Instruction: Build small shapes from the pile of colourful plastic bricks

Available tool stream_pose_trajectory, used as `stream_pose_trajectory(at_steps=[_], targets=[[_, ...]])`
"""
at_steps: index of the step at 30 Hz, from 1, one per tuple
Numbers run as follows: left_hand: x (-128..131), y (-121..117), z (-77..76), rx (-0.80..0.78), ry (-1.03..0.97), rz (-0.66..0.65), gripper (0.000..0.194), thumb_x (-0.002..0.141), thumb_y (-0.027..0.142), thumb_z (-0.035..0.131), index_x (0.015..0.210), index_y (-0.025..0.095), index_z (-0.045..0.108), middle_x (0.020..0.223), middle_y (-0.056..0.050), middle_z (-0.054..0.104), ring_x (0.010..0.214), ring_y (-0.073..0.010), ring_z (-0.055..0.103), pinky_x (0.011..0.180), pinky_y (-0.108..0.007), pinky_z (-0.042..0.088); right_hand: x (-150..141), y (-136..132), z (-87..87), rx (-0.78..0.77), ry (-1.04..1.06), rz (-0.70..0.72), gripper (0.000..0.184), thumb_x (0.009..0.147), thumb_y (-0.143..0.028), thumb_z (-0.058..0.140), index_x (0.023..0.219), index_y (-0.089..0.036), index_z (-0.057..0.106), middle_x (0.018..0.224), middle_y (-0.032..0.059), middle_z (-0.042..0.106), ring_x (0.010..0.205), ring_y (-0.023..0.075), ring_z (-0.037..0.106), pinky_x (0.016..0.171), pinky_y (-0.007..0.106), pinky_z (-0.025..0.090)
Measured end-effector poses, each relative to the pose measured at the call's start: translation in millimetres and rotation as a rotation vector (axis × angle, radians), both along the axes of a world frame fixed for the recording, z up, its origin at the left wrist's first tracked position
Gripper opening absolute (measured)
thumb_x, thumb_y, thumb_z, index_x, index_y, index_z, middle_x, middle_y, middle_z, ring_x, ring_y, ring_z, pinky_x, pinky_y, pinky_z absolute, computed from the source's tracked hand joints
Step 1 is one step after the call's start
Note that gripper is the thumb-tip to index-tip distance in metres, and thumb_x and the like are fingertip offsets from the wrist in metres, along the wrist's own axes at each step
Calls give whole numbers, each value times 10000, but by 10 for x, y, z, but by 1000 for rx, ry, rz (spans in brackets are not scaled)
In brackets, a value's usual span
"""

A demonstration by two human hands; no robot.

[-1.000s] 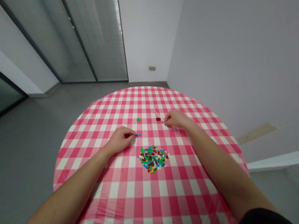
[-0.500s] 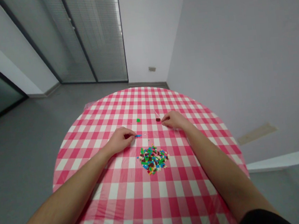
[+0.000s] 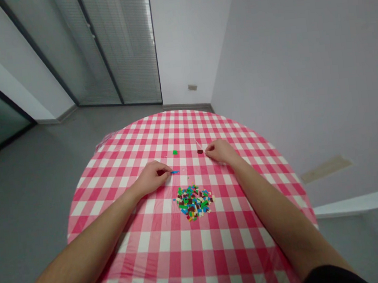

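Observation:
My left hand point(image 3: 154, 176) rests low over the table, thumb and fingertips pinched at the left end of a small blue building brick point(image 3: 175, 172). Across from it, my right hand point(image 3: 221, 151) has its fingers closed just right of a dark brown brick point(image 3: 200, 151). A narrow gap seems to separate those fingertips from the brown brick, and anything between them is too small to make out. A green brick point(image 3: 175, 152) lies farther back, between the hands. Nearer to me is a loose pile of small bricks point(image 3: 195, 202) in green, blue, brown, white, red and yellow.
The round table wears a red-and-white checked cloth point(image 3: 173, 251). A tiny loose piece point(image 3: 188, 177) lies just beyond the pile. Behind the table stand a glass partition point(image 3: 125, 53) with blinds and a white wall point(image 3: 194, 33).
My right fingertips have shifted very slightly right, away from the brown brick. My left hand and the blue brick have hardly moved.

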State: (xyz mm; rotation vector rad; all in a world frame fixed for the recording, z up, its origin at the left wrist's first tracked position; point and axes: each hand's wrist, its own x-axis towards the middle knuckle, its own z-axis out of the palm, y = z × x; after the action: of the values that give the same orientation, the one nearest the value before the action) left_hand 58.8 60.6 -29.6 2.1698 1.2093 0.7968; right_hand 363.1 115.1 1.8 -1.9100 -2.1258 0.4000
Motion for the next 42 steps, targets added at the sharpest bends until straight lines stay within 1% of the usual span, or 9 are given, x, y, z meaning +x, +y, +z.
stream_pose_trajectory(at_steps=[5, 15, 21, 26, 30, 33, 36, 38, 42], targets=[[5, -5, 11, -7, -1, 10, 200, 791, 227, 583, 867, 191, 764, 865, -65, 747, 829, -201, 655, 783, -332, 494, -74, -18, 71, 46, 62, -67, 142, 743, -175, 674, 825, -178, 789, 837, 50, 764, 770, 176, 686, 648, 224, 461], [10, -7, 23, -19, 13, 20, 204, 787, 208, 577, 874, 198, 761, 885, -61, 748, 849, -203, 655, 793, -335, 497, -110, -18, 19, 9, -24, 34, 208, 837, -123, 560, 915, -146, 751, 950, 92, 749, 864, 193, 662, 748, 256, 456], [11, -5, 19, -19, 12, 25, 196, 787, 205, 580, 861, 199, 762, 865, -60, 747, 825, -197, 653, 774, -330, 503, -121, -58, 10, 56, -81, 12, 251, 880, -127, 529, 1111, -156, 620, 981, 117, 719, 846, 219, 644, 700, 277, 438], [7, 3, 9, -9, 5, 12, 214, 778, 184, 564, 857, 188, 762, 846, -61, 744, 806, -194, 657, 763, -321, 498, -155, -71, 0, 29, -186, 63, 314, 944, -166, 491, 1235, -175, 606, 1052, 159, 717, 964, 285, 657, 772, 317, 451], [5, 8, 8, -4, 8, 5, 209, 783, 190, 565, 860, 186, 760, 845, -59, 745, 806, -195, 655, 763, -323, 491, -153, -79, 48, 15, -136, 70, 377, 923, -135, 528, 1290, -174, 602, 1093, 147, 721, 1004, 269, 658, 811, 300, 458], [5, 9, 16, -3, 17, 5, 209, 785, 187, 566, 863, 188, 759, 853, -58, 747, 815, -194, 656, 771, -322, 491, -148, -81, 96, 0, -147, 58, 344, 909, -119, 534, 1228, -156, 658, 1071, 140, 730, 984, 252, 662, 801, 289, 461], [6, 6, 27, -4, 24, 10, 211, 783, 187, 567, 867, 193, 759, 858, -54, 748, 819, -194, 656, 776, -321, 496, -153, -67, 107, -20, -209, 88, 224, 907, -167, 554, 1011, -156, 753, 978, 137, 742, 920, 249, 666, 780, 293, 464], [8, 3, 34, -7, 25, 11, 212, 782, 192, 566, 867, 196, 760, 858, -51, 749, 819, -196, 656, 776, -323, 499, -157, -54, 93, -14, -230, 102, 213, 905, -183, 560, 909, -163, 772, 936, 138, 742, 892, 253, 667, 771, 302, 465], [14, -4, 47, -6, 21, 11, 217, 777, 197, 562, 862, 200, 761, 853, -45, 748, 821, -197, 657, 774, -320, 502, -155, -39, 65, 6, -215, 101, 220, 889, -159, 562, 867, -162, 781, 929, 141, 742, 886, 262, 669, 773, 316, 471]])
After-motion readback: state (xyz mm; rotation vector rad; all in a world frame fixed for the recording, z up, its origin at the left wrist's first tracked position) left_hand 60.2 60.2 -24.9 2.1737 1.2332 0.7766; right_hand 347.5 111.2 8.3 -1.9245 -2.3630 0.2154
